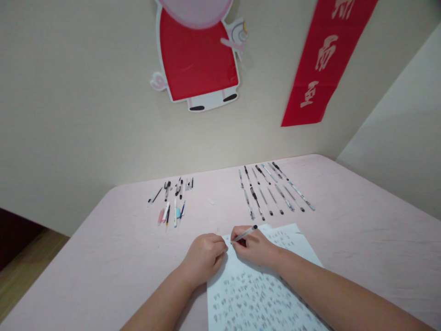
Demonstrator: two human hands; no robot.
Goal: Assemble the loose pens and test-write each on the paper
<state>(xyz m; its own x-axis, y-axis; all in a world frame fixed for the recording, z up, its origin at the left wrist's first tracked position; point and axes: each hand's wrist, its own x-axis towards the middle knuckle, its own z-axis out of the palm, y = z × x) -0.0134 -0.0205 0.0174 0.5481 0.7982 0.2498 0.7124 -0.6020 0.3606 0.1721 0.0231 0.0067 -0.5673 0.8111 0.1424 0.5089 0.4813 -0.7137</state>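
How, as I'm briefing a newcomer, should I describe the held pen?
On the pink cloth, find the paper with writing. The right hand on it holds a pale, black-ended pen. Other pens lie on the cloth; only this is gripped.

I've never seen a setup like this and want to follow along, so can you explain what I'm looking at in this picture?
There is no machine here, just a person's two bare hands. The one picture comes from a camera worn on their head, looking forward and down. The right hand holds a pen, its tip down at the written-on paper. The left hand rests, fingers curled, at the paper's left edge; I see nothing held in it. On the pink surface beyond, two rough rows of pens lie to the right, and a looser cluster of what look like pens and pen parts to the left.
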